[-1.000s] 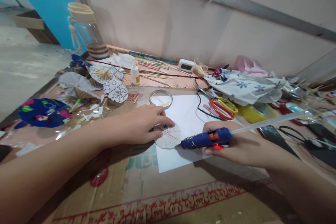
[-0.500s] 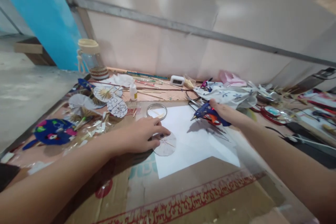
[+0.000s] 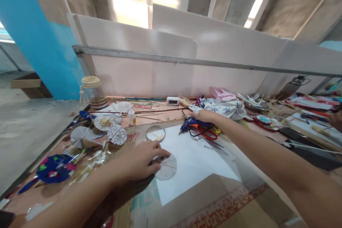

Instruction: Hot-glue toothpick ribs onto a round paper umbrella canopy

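My left hand (image 3: 144,160) rests at the left edge of a round, pale paper disc (image 3: 167,171). Its index finger and thumb are spread apart over the disc, which has a small dark flower and thin sticks across it. Under the disc lies a white paper sheet (image 3: 184,171). My right hand (image 3: 201,115) reaches just behind a blue hot glue gun (image 3: 197,122) with an orange trigger. Its fingertips are partly hidden, and I cannot tell whether they grip anything. Red-handled scissors (image 3: 210,135) lie beside the glue gun. Behind my left hand is a tape roll (image 3: 155,134).
Several small round fans (image 3: 117,134), one a blue patterned fan (image 3: 56,168), crowd the left side. A small glue bottle (image 3: 131,117), a lidded glass jar (image 3: 92,92) and a white digital clock (image 3: 173,100) stand at the back. Flowered cloth (image 3: 227,108) lies behind my right hand.
The view has tilted up, showing more wall and windows. My right hand has moved left and past the glue gun; the glue gun also sits further left. My left hand stays at the disc.
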Demonstrator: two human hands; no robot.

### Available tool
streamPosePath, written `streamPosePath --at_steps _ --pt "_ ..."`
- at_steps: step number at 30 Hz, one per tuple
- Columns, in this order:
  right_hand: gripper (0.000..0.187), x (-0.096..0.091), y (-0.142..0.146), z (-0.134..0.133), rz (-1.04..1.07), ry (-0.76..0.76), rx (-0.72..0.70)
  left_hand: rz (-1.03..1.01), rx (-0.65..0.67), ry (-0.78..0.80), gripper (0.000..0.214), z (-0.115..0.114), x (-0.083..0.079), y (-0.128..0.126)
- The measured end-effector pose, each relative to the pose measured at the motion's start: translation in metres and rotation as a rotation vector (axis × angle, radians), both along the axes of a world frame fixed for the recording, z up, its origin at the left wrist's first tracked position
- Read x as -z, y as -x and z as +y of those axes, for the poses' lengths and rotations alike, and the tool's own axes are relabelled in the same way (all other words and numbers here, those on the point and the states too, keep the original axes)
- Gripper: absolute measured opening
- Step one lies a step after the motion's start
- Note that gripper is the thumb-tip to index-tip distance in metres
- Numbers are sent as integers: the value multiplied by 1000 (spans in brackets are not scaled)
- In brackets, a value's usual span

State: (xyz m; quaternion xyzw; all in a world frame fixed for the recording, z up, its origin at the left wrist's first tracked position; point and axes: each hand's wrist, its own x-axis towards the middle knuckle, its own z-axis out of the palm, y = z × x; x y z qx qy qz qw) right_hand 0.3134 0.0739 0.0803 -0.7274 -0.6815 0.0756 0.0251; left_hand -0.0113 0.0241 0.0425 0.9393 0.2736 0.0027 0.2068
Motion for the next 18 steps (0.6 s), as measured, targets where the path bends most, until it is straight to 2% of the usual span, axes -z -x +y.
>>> streamPosePath --at_steps 4,8,11,14,18 --pt "29 -11 25 -21 -124 -33 -53 15 -13 16 47 -1 0 0" --pt "24 -11 81 -34 -69 -7 -390 28 -22 37 48 -1 2 2" --pt "26 -3 119 -32 -58 20 -541 5 -6 23 48 -1 6 4" --pt "26 7 139 -23 -108 48 -587 2 10 2 49 0 8 4" --pt "24 16 146 -14 -150 80 -607 41 -10 36 50 1 10 3"
